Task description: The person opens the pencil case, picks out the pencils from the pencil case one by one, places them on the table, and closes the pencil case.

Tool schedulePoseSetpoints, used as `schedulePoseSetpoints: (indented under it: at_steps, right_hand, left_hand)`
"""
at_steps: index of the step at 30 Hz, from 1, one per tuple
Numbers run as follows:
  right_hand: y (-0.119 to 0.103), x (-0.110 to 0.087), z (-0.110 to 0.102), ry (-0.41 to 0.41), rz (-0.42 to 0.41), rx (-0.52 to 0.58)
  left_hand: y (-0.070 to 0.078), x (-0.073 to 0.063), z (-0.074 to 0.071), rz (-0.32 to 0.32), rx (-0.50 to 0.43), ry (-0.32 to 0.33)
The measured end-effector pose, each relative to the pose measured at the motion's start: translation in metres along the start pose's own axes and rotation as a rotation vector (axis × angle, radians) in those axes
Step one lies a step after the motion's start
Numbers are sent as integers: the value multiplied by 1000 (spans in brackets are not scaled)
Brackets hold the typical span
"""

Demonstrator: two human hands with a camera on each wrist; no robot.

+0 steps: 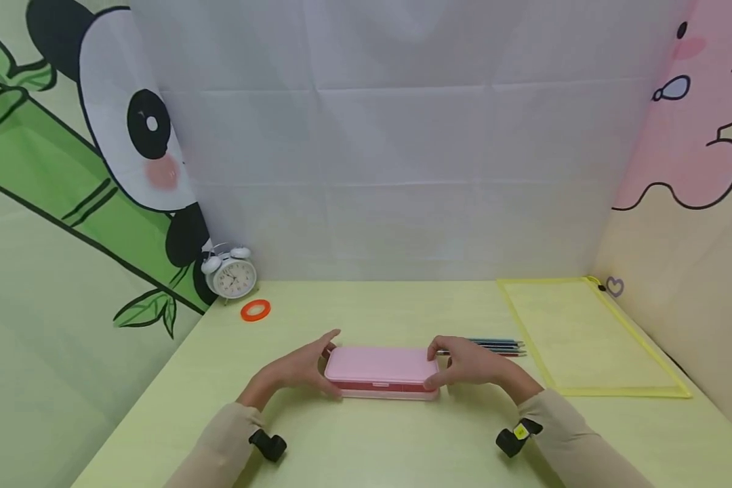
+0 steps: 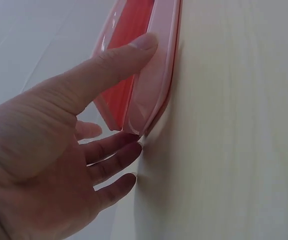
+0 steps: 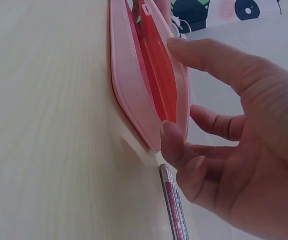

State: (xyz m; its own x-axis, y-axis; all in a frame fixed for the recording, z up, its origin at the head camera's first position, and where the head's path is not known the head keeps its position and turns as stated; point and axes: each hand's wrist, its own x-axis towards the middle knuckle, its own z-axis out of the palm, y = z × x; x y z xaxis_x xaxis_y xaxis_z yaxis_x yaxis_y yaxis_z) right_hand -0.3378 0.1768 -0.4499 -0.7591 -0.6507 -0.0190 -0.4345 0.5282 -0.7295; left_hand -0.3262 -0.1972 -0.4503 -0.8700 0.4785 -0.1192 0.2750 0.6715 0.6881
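Note:
A pink pencil case (image 1: 381,366) lies on the table, its lid (image 3: 182,95) raised a little along the front. Through the gap a red inside (image 2: 129,40) shows. My left hand (image 1: 301,366) grips the case's left end, thumb on the lower front wall and fingers round the end. At the other end my right hand (image 1: 463,361) pinches the lid between thumb and fingers. Just behind the right hand lie several pencils (image 1: 500,347), partly covered by it; the right wrist view shows a red pencil (image 3: 169,192) near the case's corner.
A yellow-edged mesh zip pouch (image 1: 598,339) lies flat on the right of the table (image 1: 366,447). At the back left stands a white twin-bell alarm clock (image 1: 234,278), with an orange ring (image 1: 255,310) in front of it. Printed cloth walls enclose the table's back and sides.

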Motion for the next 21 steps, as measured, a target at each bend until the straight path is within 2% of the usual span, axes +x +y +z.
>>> schedulePoseSetpoints:
  at_steps: [5, 10, 17, 21]
  right_hand:
    - [1, 0, 0, 0, -18, -36]
    - [6, -2, 2, -14, -55, -15]
    - [13, -4, 4, -29, -84, 27]
    - [14, -2, 4, -19, -111, 29]
  left_hand:
    - [0, -3, -4, -21, -20, -43]
    - [0, -4, -8, -30, -31, -33]
    - [-5, 1, -5, 15, -28, -25]
    - [-3, 0, -5, 38, -42, -21]
